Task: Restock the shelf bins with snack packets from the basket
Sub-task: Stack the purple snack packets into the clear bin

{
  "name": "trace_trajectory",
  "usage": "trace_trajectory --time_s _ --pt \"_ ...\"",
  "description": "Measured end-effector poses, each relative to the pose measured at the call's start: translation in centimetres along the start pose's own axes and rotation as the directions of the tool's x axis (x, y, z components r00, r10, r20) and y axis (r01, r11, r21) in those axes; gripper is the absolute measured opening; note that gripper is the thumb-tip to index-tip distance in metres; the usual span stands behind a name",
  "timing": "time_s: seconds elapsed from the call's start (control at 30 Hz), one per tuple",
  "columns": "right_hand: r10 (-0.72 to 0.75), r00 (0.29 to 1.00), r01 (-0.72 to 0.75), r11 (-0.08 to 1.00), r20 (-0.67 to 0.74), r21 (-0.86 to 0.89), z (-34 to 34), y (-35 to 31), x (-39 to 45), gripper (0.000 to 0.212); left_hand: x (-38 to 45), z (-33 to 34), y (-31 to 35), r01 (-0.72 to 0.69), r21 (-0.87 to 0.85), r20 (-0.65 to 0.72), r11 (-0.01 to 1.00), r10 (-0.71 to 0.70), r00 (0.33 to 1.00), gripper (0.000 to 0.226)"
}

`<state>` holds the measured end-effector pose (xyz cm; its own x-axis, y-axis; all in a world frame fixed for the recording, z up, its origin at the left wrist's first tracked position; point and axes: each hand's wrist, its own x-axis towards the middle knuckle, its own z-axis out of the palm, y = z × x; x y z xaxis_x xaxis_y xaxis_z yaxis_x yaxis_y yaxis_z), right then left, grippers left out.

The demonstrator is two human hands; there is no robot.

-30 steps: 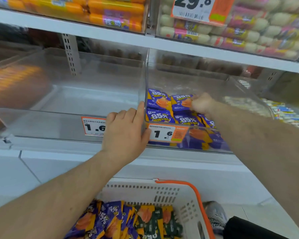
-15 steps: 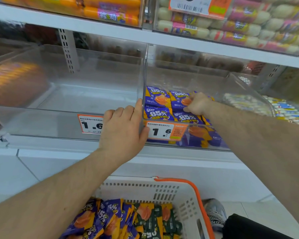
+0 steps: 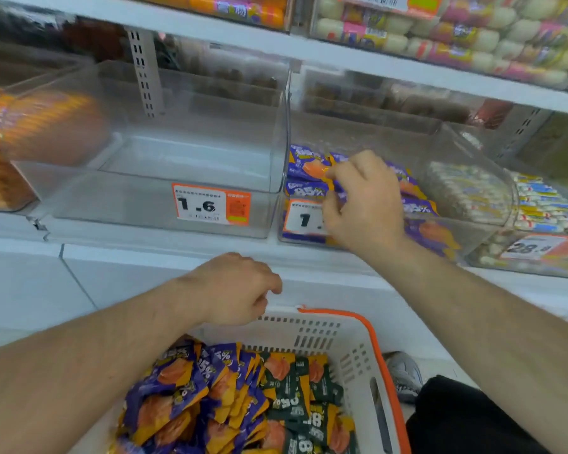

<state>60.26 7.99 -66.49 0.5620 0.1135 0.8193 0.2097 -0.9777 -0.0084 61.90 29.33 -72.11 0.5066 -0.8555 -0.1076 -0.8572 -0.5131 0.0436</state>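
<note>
The right hand (image 3: 363, 204) reaches into the clear plastic bin (image 3: 440, 149) on the shelf, and its curled fingers seem to pinch a purple snack packet (image 3: 309, 165), though motion blur makes the grip uncertain. The flat, glossy packets in this bin lie in rows with their long axis across the bin and the printed side up. The left hand (image 3: 233, 290) hovers over the rear rim of the white perforated basket (image 3: 325, 332), fingers loosely curled, holding nothing. In the basket, purple packets (image 3: 191, 388) and dark green packets (image 3: 292, 385) lie in a loose heap, pointing many ways. The neighbouring bin (image 3: 194, 152) has smooth transparent walls.
</note>
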Motion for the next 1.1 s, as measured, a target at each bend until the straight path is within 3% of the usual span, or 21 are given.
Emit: trace_trajectory --time_s 0.07,0.13,0.2,0.23,0.3,0.4,0.47,0.53,0.6,0.67,0.77,0.87,1.0,1.1 --pt "-0.031 0.999 0.032 0.997 -0.008 0.075 0.7 -1.9 -2.5 0.018 -0.4 0.4 -0.2 0.084 -0.030 0.148 0.996 -0.078 0.986 0.039" --pt "0.031 0.996 -0.046 0.982 0.084 0.185 2.5 -4.2 -6.2 0.019 -1.0 1.4 -0.3 0.116 -0.023 0.260 0.993 -0.106 0.960 0.039" --pt "0.120 0.950 -0.193 0.951 0.288 0.240 4.4 -6.4 -10.2 0.014 -1.5 2.5 -0.5 0.127 -0.009 0.362 0.992 -0.115 0.925 0.039" --pt "0.169 0.880 -0.300 0.922 0.443 0.244 5.2 -7.4 -12.0 0.010 -1.7 2.9 -0.6 0.132 -0.007 0.402 0.991 -0.118 0.908 0.038" --pt "0.248 0.611 -0.534 0.830 0.752 0.159 6.8 -9.3 -15.3 0.007 -2.0 4.0 -1.0 0.138 -0.013 0.461 0.990 -0.117 0.880 0.027" --pt "0.301 0.154 -0.778 0.624 0.941 -0.073 9.2 -11.5 -19.6 0.014 -2.2 5.2 -1.7 0.172 0.003 0.481 0.985 -0.153 0.863 0.003" --pt "0.294 -0.037 -0.813 0.547 0.955 -0.200 10.3 -12.9 -22.0 0.011 -2.4 5.7 -2.1 0.186 0.014 0.491 0.983 -0.168 0.854 0.007" --pt "0.260 -0.139 -0.805 0.533 0.956 -0.262 11.3 -14.3 -23.8 0.014 -2.4 5.7 -2.3 0.211 0.012 0.490 0.977 -0.189 0.851 0.003" --pt "0.238 -0.210 -0.822 0.482 0.948 -0.303 11.9 -15.3 -24.5 0.021 -2.4 5.6 -2.4 0.234 -0.013 0.500 0.972 -0.197 0.844 0.012" --pt "0.252 -0.266 -0.868 0.356 0.930 -0.345 12.5 -15.8 -24.6 0.025 -2.3 5.5 -2.4 0.230 -0.011 0.512 0.973 -0.192 0.837 0.020" --pt "0.319 -0.325 -0.903 0.174 0.890 -0.393 13.0 -15.9 -24.8 0.035 -1.8 5.6 -2.3 0.210 -0.008 0.490 0.978 -0.179 0.853 0.005" --pt "0.398 -0.313 -0.921 0.095 0.862 -0.378 13.2 -16.0 -25.0 0.037 -1.6 5.7 -2.1 0.185 -0.007 0.487 0.983 -0.159 0.859 0.008" --pt "0.481 -0.258 -0.932 0.107 0.838 -0.348 12.6 -15.6 -24.4 0.014 -1.7 5.3 -1.9 0.194 -0.002 0.504 0.981 -0.166 0.848 0.006" --pt "0.513 -0.259 -0.945 0.041 0.818 -0.325 11.6 -14.8 -23.7 0.025 -1.5 5.0 -2.1 0.214 0.003 0.505 0.977 -0.186 0.843 0.011"
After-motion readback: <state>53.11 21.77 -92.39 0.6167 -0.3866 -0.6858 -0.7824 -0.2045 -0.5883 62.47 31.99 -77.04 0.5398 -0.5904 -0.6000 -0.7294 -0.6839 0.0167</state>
